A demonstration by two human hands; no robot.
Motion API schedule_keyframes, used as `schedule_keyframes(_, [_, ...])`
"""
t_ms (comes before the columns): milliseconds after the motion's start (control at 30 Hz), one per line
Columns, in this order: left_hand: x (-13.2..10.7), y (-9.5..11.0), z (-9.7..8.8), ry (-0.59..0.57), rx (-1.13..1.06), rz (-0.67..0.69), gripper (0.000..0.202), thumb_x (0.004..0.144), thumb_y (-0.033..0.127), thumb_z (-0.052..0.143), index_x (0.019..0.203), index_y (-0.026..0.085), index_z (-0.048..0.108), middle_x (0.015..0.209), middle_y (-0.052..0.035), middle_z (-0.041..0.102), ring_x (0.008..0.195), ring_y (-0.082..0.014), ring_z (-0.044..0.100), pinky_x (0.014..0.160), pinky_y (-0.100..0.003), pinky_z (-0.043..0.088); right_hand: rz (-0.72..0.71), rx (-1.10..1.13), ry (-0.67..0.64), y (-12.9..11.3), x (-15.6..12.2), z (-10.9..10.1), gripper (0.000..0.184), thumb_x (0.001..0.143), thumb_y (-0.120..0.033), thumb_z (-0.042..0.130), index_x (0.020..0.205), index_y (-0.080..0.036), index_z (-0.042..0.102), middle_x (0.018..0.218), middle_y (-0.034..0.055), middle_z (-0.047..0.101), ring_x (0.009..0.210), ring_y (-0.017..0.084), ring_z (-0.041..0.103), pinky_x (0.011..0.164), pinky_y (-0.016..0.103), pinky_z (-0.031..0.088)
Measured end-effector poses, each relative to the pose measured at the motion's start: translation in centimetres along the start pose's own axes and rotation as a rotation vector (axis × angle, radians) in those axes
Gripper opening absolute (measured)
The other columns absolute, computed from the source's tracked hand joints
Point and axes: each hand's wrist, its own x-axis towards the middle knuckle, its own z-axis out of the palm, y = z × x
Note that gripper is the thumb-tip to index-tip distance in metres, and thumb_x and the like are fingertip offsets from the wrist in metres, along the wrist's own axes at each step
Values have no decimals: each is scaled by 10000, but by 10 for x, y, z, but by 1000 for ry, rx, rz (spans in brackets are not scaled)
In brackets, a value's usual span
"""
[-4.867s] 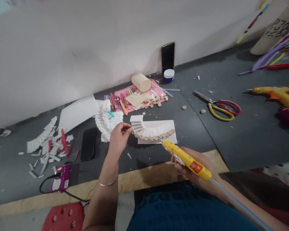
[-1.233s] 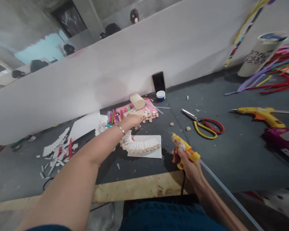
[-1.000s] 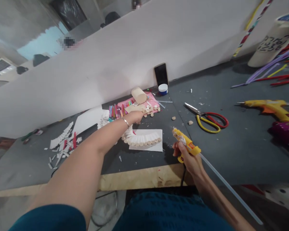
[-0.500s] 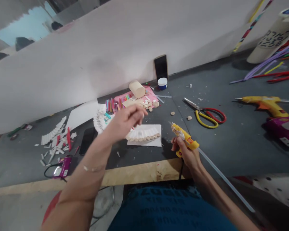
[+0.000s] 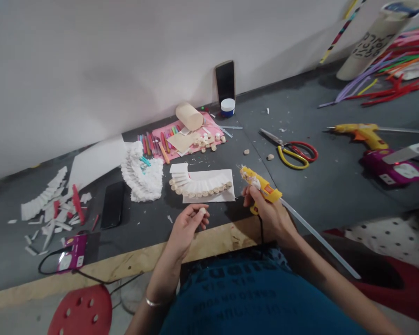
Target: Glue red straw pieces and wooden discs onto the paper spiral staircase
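Observation:
My left hand (image 5: 187,224) is near the table's front edge, with a small round wooden bead (image 5: 202,211) pinched between thumb and fingers. My right hand (image 5: 265,215) grips a yellow hot glue gun (image 5: 260,185), nozzle pointing up and left, a clear glue stick (image 5: 317,237) trailing behind it. Just beyond both hands lies a white card (image 5: 209,190) carrying a curved row of folded white paper pieces edged with wooden beads (image 5: 199,191).
A pink mat (image 5: 185,137) with markers, beads and a paper roll lies by the wall, with a propped phone (image 5: 225,81) and a small jar (image 5: 227,106). Scissors (image 5: 293,151), a second glue gun (image 5: 358,132), a black phone (image 5: 112,210) and paper scraps (image 5: 52,209) lie around.
My left hand reached out to the beads on the pink mat, then came back toward my body holding one bead. The glue gun hand stayed about where it was.

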Motion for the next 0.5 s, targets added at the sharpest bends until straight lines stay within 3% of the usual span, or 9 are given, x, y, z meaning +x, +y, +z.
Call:
schedule_keyframes(133, [2, -8, -12, 23, -88, 29, 276, 783, 424, 724, 928, 190, 722, 780, -43, 646, 679, -132, 579, 590, -247, 456, 41, -46, 4, -9, -6, 1, 490, 913, -629, 411, 754, -224, 635, 703, 19, 650, 694, 162, 602, 624, 259, 440])
schedule_keyframes(367, [-2, 19, -26, 0, -39, 173, 226, 837, 388, 682, 953, 198, 725, 788, -46, 650, 706, -148, 584, 640, -272, 474, 17, -60, 19, -8, -10, 1, 493, 911, -629, 422, 695, -228, 614, 713, 28, 651, 735, 176, 606, 677, 277, 448])
schedule_keyframes(500, [-3, 19, -29, 7, -56, 225, 176, 857, 347, 669, 956, 214, 728, 793, -35, 643, 710, -135, 585, 646, -260, 467, -14, -79, 7, 1, -5, -1, 501, 912, -634, 399, 723, -226, 622, 711, 38, 655, 708, 179, 600, 661, 286, 453])
